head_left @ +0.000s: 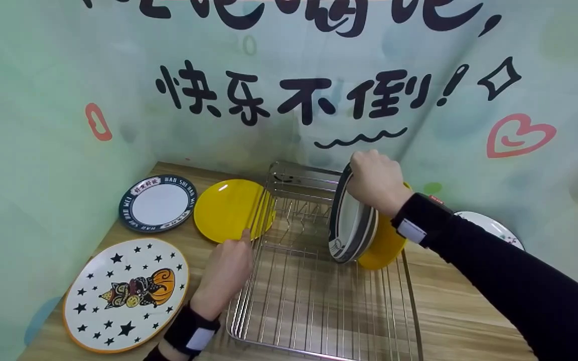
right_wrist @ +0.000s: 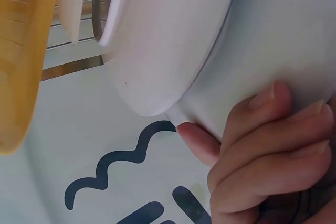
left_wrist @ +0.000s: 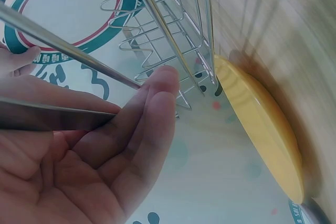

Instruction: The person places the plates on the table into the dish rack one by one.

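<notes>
The right hand [head_left: 377, 180] grasps a dark-rimmed plate [head_left: 344, 220] by its upper edge, holding it on edge at the wire dish rack [head_left: 289, 348], just left of a grey-banded dish [head_left: 367, 235] and an upright yellow plate [head_left: 385, 250]. A wide gap separates the held plate from the rack's left rail, which the left hand [head_left: 226, 271] grips, index finger straight. Outside that rail, a flat yellow plate [head_left: 226, 210] lies close on the desk [head_left: 469, 301], its far edge near a navy-rimmed plate [head_left: 161, 203].
</notes>
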A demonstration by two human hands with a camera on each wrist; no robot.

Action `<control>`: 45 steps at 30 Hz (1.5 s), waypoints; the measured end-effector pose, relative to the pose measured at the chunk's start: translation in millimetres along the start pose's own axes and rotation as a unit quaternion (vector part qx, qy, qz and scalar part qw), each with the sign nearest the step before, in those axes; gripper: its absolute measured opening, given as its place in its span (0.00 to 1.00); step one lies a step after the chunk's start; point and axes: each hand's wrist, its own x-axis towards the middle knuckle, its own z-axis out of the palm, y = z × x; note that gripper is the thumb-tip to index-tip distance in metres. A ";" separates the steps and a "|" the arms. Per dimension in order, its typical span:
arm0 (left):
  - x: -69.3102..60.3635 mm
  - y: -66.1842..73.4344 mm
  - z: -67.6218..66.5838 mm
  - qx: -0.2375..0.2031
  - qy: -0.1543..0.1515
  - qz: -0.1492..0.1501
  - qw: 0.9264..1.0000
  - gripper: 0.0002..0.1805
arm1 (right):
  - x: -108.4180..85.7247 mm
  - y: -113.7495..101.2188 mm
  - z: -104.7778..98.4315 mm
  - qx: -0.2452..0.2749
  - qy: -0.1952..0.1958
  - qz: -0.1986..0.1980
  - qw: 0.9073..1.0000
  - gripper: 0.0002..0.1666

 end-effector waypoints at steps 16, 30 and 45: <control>0.8 0.1 3.8 -0.016 0.003 -0.011 1.000 0.20 | 1.8 1.5 5.9 0.011 0.012 -0.019 1.000 0.18; 0.3 1.0 2.8 -0.008 -0.003 -0.012 1.000 0.20 | 1.2 -0.4 22.6 0.021 -0.045 -0.013 0.999 0.15; 1.0 0.9 1.9 -0.021 -0.012 -0.024 0.999 0.21 | 7.1 -0.6 29.9 -0.015 -0.063 0.019 0.998 0.07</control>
